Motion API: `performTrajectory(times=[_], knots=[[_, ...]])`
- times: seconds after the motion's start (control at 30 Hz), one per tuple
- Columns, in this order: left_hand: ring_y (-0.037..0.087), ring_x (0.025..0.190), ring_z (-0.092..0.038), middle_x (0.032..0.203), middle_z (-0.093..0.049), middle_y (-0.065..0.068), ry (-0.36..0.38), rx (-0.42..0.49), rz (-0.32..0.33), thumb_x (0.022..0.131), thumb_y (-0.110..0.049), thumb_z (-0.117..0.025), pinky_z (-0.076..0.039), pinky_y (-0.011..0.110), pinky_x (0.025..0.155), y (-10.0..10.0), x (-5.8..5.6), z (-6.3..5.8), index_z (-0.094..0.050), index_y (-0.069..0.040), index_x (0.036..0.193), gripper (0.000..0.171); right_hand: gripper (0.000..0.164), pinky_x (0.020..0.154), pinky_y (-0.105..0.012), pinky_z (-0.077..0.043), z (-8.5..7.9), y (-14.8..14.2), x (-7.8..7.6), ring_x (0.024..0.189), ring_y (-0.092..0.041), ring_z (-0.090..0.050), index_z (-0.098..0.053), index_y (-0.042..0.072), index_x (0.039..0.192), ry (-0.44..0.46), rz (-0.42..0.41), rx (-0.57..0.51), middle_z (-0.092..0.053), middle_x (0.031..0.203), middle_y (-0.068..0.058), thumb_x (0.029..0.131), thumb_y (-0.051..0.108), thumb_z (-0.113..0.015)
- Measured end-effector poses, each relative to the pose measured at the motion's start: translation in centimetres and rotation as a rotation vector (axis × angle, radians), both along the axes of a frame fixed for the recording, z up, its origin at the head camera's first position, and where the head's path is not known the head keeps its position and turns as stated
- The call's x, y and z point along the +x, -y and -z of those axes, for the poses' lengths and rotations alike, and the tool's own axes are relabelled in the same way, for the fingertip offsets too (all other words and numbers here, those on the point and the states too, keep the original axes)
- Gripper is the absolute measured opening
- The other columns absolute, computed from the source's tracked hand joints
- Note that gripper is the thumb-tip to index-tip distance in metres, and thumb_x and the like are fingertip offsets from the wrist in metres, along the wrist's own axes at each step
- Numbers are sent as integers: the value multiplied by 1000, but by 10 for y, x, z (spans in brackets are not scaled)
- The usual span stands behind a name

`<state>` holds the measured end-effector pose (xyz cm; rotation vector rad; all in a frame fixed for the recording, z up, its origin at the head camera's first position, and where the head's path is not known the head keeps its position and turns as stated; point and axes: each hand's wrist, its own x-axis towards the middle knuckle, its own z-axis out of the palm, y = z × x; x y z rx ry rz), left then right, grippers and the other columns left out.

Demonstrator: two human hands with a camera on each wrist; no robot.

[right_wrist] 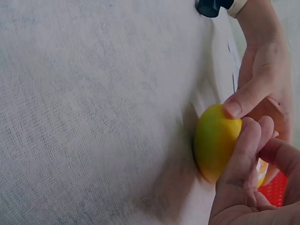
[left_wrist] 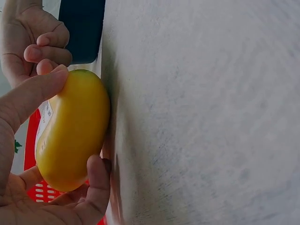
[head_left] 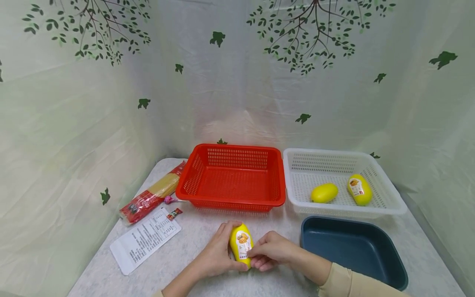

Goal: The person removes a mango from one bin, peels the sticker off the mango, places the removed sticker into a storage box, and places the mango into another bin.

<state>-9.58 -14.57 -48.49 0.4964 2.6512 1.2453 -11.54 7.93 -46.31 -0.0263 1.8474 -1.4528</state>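
Note:
A yellow mango point(head_left: 237, 241) with a white printed label point(head_left: 243, 244) stands near the table's front edge. My left hand point(head_left: 219, 253) grips it from the left, thumb at the near end and fingers at the far end. In the left wrist view the mango point(left_wrist: 75, 129) sits between that thumb and the fingers. My right hand point(head_left: 271, 252) is at the label's lower right edge, thumb and forefinger pinching there. The right wrist view shows the fingers of the right hand point(right_wrist: 253, 173) bent against the label side of the mango point(right_wrist: 218, 145); they partly hide the label.
A red basket point(head_left: 230, 204) stands behind the hands. The white basket point(head_left: 345, 212) at right holds two mangoes point(head_left: 324, 193), one labelled. A dark blue tub point(head_left: 356, 243) is by the right forearm. At left lie a noodle packet point(head_left: 148, 200), a printed sheet point(head_left: 144, 243) and small candies point(head_left: 174, 213).

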Motion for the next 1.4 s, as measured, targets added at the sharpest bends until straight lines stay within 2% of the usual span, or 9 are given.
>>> performTrajectory(times=[0.1, 0.27, 0.47, 0.87, 1.23, 1.4], knots=[[16, 103, -53, 135, -53, 4, 13, 23, 5, 66, -32, -103, -51, 23, 78, -1, 0, 1, -46, -18, 149, 102, 18, 53, -14, -55, 0, 2, 1, 53, -1, -64, -78, 1, 86, 3, 17, -25, -72, 66, 2, 95, 17, -78], [16, 105, -53, 136, -53, 5, 22, 44, 8, 66, -30, -103, -50, 22, 79, -1, 0, 2, -46, -19, 149, 101, 18, 53, -13, -53, 3, 2, 2, 52, 0, -62, -78, 3, 86, 30, 46, -45, -71, 65, 3, 96, 18, -77], [13, 89, -58, 139, -51, 9, 65, 115, 38, 67, -21, -102, -56, 22, 70, -1, -2, 2, -46, -20, 151, 100, 18, 54, -12, -53, 2, 3, 3, 52, 1, -60, -76, 7, 82, 65, 76, -80, -70, 64, 4, 96, 19, -76], [13, 91, -58, 142, -49, 10, 78, 148, 58, 66, -14, -102, -58, 22, 71, -1, -5, 0, -46, -18, 153, 103, 18, 55, -13, -53, -4, 4, 3, 52, 1, -60, -77, 5, 83, 75, 102, -104, -69, 63, 5, 96, 18, -75], [19, 82, -61, 142, -49, 13, 72, 175, 64, 64, -8, -102, -58, 22, 67, -3, -5, 0, -46, -19, 152, 104, 17, 56, -12, -53, -6, 3, 2, 53, 1, -61, -78, 6, 87, 99, 116, -106, -69, 63, 6, 97, 19, -74], [15, 84, -61, 143, -49, 10, 80, 160, 59, 64, -8, -101, -59, 23, 70, -4, -4, 0, -46, -21, 152, 105, 16, 56, -11, -53, -7, 2, 3, 53, 1, -60, -77, 6, 87, 103, 126, -112, -69, 63, 6, 97, 18, -73]])
